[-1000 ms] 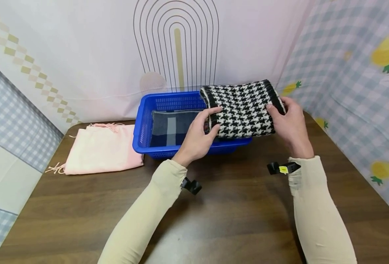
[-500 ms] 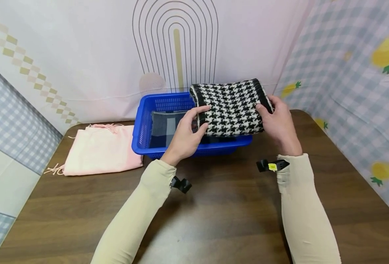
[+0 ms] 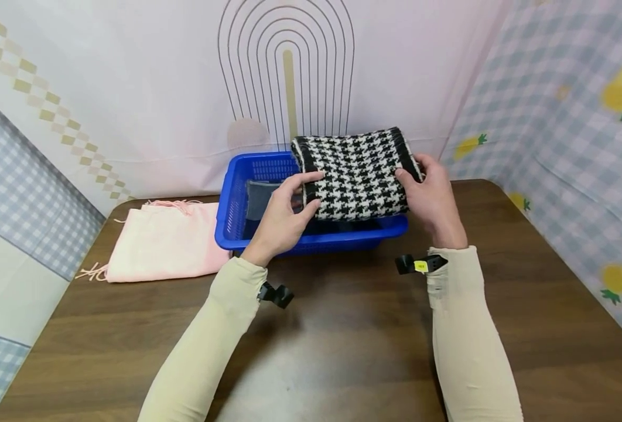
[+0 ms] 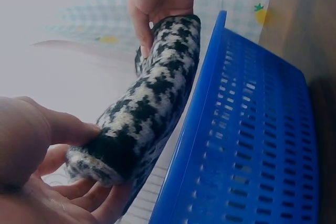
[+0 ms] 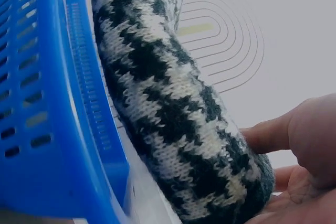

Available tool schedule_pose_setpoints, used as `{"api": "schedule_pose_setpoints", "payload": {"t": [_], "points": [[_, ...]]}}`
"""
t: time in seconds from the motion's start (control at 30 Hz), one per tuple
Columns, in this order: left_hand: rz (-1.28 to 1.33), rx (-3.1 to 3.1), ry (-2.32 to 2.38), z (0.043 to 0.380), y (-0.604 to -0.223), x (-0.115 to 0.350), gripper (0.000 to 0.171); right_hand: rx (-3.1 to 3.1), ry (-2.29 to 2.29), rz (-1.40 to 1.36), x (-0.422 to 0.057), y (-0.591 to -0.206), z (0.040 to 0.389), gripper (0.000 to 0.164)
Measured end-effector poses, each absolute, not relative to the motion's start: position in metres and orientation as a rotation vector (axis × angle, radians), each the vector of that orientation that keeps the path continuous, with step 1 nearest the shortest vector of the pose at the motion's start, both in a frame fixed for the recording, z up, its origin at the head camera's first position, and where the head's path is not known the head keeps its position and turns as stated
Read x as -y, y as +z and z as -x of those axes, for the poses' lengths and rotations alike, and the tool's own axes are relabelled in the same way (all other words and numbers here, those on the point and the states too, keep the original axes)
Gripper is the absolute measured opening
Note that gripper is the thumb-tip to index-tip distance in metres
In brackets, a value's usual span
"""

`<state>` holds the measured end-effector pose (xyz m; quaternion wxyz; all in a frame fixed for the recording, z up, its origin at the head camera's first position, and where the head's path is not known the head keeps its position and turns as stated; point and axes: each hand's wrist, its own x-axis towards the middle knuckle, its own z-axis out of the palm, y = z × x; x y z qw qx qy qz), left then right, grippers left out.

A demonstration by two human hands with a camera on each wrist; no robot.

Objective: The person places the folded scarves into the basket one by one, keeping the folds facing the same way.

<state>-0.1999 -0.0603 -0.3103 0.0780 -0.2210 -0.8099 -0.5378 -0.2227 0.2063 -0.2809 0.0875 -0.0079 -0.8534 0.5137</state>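
A folded black-and-white houndstooth scarf [image 3: 358, 176] hangs over the right part of a blue plastic basket [image 3: 232, 231]. My left hand [image 3: 282, 220] grips its left edge, thumb on top and fingers beneath. At the opposite edge my right hand [image 3: 434, 199] pinches the scarf the same way. Seen from the left wrist, the scarf [image 4: 149, 98] is above the rim of the basket [image 4: 247, 129]. A dark blue-grey folded cloth [image 3: 260, 199] lies inside the basket, mostly hidden by the scarf and left hand.
Left of the basket lies a folded pink scarf [image 3: 163, 243] with fringed ends, close against it. All stand on a brown wooden table [image 3: 342, 340]. A printed white curtain [image 3: 158, 88] rises behind, and a checked one with pineapples [image 3: 553, 146] at the right.
Both hands have carried the houndstooth scarf leftward, from partly past the basket's right end to over the basket. More of the dark cloth is covered now.
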Motion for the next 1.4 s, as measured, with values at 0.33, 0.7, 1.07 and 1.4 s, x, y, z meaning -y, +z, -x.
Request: {"api": "schedule_pose_setpoints", "payload": {"t": [0.33,0.7,1.07,1.4], "points": [[0.604,2.436,-1.617,0.204,-0.311,0.077,0.042,2.559,1.558,0.013,-0.193,-0.285,0.228,0.055],[0.579,2.488,-1.629,0.206,-0.311,0.09,0.042,2.587,1.577,0.036,-0.186,-0.29,0.228,0.058],[0.547,2.544,-1.595,0.205,-0.309,0.096,0.042,2.663,1.577,0.02,-0.187,-0.291,0.226,0.063],[0.473,2.607,-1.561,0.201,-0.299,0.095,0.042,2.61,1.669,-0.081,-0.189,-0.29,0.229,0.058]]}}
